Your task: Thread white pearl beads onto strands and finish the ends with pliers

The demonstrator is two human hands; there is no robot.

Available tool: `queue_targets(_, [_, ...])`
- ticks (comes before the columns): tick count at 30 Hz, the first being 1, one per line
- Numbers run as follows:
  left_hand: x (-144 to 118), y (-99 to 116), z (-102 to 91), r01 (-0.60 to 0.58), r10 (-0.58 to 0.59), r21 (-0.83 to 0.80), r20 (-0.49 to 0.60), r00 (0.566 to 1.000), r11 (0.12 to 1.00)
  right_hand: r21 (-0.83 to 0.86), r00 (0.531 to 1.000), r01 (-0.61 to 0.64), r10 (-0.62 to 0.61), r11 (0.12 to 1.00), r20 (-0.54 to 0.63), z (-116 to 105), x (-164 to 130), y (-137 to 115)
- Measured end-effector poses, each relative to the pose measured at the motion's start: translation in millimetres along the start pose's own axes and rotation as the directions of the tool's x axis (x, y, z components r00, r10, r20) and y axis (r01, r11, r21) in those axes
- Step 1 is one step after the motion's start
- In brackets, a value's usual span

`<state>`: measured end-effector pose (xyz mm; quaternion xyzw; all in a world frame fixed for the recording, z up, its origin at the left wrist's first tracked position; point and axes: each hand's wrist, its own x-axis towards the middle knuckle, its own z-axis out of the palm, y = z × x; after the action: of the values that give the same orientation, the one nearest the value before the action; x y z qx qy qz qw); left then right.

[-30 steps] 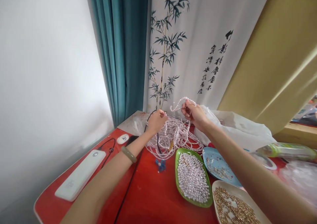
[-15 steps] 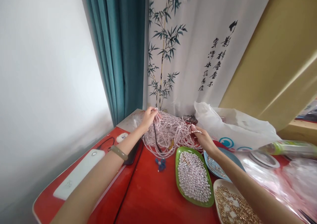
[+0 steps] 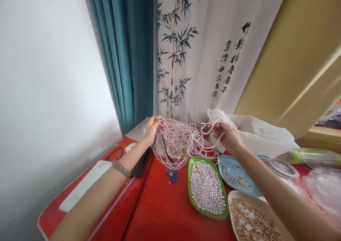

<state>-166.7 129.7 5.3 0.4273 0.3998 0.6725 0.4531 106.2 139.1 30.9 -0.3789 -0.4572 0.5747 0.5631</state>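
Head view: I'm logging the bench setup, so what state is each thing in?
Pearl strands: heaped, tangled.
Left hand: gripping strands.
Right hand: pinching a strand.
Green tray: full of loose pearls.
Blue plate: sparsely filled.
White plate: filled with gold beads.

Arms: two bare forearms are seen, uncovered by any sleeve up to the lower edge of the view.
Left hand (image 3: 150, 128): no ring is visible; the nails are too small to be judged.
Right hand (image 3: 228, 137): no ring or watch is seen.
Bangle (image 3: 121, 168): a smooth, rounded, pale green band is worn on the left wrist.
Right wrist: nothing is worn there.
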Motion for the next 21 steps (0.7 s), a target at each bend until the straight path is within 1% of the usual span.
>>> queue_targets(3, [-0.1, 4.2, 3.6, 0.012, -0.012, -0.021, -0.014, 1.0, 1.0, 0.016, 0.999, 0.041, -0.041, 0.999, -0.014, 1.8, 4.2, -17.3])
queue_targets(5, [1.4, 8.7, 5.1, 0.03, -0.03, -0.077, 0.004, 1.0, 0.997, 0.041, 0.997, 0.079, -0.078, 0.996, -0.029, 0.2, 8.0, -29.1])
queue_targets(8, [4.1, 16.5, 6.2, 0.085, -0.069, -0.189, 0.088, 0.994, 0.978, 0.074, 0.991, 0.125, -0.122, 0.989, -0.045, -4.1, 13.1, -43.9])
queue_targets(10, [5.0, 20.5, 8.3, 0.109, -0.076, -0.212, 0.16, 0.984, 0.971, 0.057, 0.988, 0.152, -0.15, 0.987, -0.033, -3.7, 13.3, -50.7])
queue_targets(13, [5.5, 21.8, 16.7, 0.108, -0.061, -0.169, 0.26, 0.964, 0.98, -0.034, 0.982, 0.177, -0.174, 0.984, 0.073, 8.0, 6.5, -57.0])
queue_targets(17, [7.6, 17.2, 34.9, 0.103, -0.061, -0.103, 0.352, 0.934, 0.989, -0.203, 0.955, 0.173, -0.114, 0.964, 0.273, 38.4, -4.0, -60.5])
queue_targets(19, [8.9, 15.6, 43.1, 0.113, -0.074, -0.078, 0.39, 0.918, 0.991, -0.271, 0.943, 0.179, -0.086, 0.946, 0.323, 51.5, -2.9, -60.1])
queue_targets(21, [10.2, 15.5, 48.3, 0.107, -0.077, -0.048, 0.416, 0.906, 0.993, -0.301, 0.939, 0.193, -0.087, 0.934, 0.332, 59.6, 2.2, -58.3])
